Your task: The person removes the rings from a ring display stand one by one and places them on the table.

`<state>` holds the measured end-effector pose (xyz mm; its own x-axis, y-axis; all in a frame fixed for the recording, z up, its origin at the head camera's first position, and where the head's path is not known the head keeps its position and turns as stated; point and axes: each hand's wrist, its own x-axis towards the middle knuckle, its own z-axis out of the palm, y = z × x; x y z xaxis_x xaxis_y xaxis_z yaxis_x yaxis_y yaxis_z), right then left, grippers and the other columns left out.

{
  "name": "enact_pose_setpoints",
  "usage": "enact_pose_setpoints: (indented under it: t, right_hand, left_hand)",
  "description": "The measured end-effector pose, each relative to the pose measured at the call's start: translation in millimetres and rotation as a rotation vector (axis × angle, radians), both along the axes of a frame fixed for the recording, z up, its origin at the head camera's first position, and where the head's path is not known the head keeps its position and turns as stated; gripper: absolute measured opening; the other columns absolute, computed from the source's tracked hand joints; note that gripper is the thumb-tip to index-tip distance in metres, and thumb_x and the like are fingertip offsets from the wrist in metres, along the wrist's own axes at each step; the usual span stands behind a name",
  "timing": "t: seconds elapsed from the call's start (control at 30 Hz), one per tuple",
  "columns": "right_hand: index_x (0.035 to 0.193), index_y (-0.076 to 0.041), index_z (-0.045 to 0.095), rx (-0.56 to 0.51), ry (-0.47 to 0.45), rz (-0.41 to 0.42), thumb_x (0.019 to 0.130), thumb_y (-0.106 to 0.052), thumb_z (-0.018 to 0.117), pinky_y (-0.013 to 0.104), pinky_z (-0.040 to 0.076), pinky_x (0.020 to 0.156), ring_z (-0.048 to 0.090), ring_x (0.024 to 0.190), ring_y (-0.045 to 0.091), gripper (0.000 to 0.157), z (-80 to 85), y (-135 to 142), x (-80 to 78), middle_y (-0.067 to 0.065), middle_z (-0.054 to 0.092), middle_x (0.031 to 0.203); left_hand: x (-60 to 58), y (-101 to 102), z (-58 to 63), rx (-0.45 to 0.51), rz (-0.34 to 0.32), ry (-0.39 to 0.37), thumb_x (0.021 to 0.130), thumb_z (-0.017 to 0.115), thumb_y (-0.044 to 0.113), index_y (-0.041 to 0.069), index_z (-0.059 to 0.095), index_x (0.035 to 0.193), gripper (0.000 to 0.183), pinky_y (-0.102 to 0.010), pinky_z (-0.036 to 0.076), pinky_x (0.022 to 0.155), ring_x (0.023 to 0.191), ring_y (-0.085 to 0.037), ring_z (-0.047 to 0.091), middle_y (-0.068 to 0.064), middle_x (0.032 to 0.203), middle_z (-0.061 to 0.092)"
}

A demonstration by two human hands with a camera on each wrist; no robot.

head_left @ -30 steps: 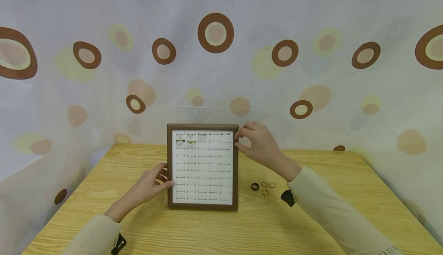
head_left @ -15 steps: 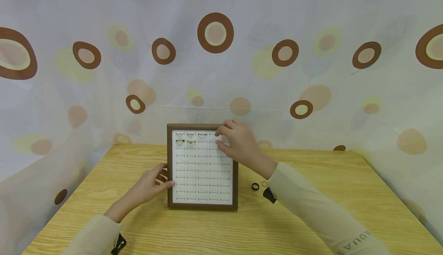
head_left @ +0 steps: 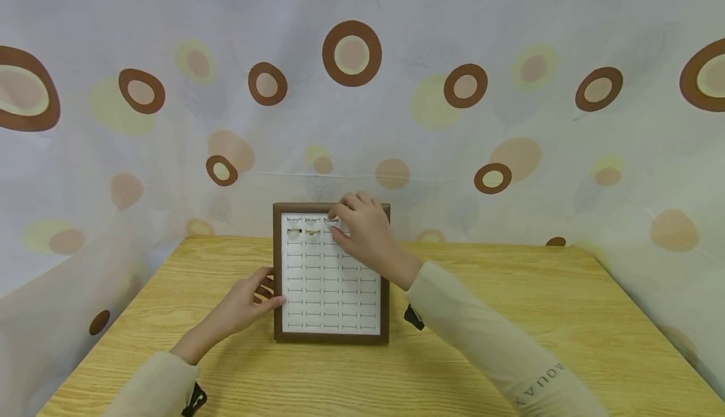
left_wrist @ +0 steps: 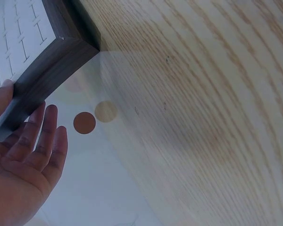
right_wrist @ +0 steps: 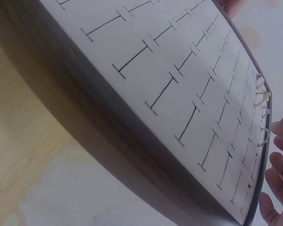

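Note:
A ring display board point(head_left: 331, 304) with a brown frame and white slotted face stands upright on the table. My left hand point(head_left: 252, 294) grips its left edge, thumb on the front face and fingers at the side. My right hand point(head_left: 362, 231) is at the top row, thumb and index finger apart around the third slot, where a silver ring point(right_wrist: 264, 137) sits right at a fingertip. To the left in the head view are more rings, including a gold-coloured ring point(head_left: 313, 233) in the second row. The right hand hides the upper right slots.
The wooden table point(head_left: 226, 373) extends to both sides and in front of the board. Behind it hangs a patterned curtain point(head_left: 396, 127). My right forearm and its sleeve point(head_left: 481, 335) cover part of the table right of the board.
My right hand has moved left from beyond the board's right edge to the third slot. Its arm now hides several loose rings on the table. My left hand has stayed put.

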<state>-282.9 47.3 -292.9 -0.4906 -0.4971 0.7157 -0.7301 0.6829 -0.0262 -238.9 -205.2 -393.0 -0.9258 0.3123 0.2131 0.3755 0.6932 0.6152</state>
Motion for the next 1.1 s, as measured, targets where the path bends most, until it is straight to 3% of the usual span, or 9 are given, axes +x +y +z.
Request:
enact_pose_setpoints:
  t: [0.6,1.1]
  right_hand:
    - [0.083,-0.013,0.067,-0.067,0.093,-0.064,0.081,-0.011,0.065,0.029,0.034,0.064,0.048,0.079,0.018,0.003,-12.3,-12,-11.2,0.000,0.058,0.086]
    - [0.081,-0.013,0.068,-0.094,0.088,-0.054,0.083,-0.012,0.065,0.029,0.034,0.064,0.048,0.078,0.017,0.004,-12.3,-12,-10.9,0.000,0.059,0.086]
  left_hand:
    - [-0.8,0,2.5,-0.006,0.004,-0.010,0.086,0.064,0.029,-0.003,0.044,0.123,0.053,-0.030,0.055,0.071,0.087,-0.022,0.063,-0.015,0.102,0.062]
    - [0.8,1,4.6,-0.005,0.001,-0.010,0.086,0.064,0.028,-0.003,0.044,0.123,0.052,-0.030,0.055,0.071,0.087,-0.023,0.063,-0.015,0.103,0.062]
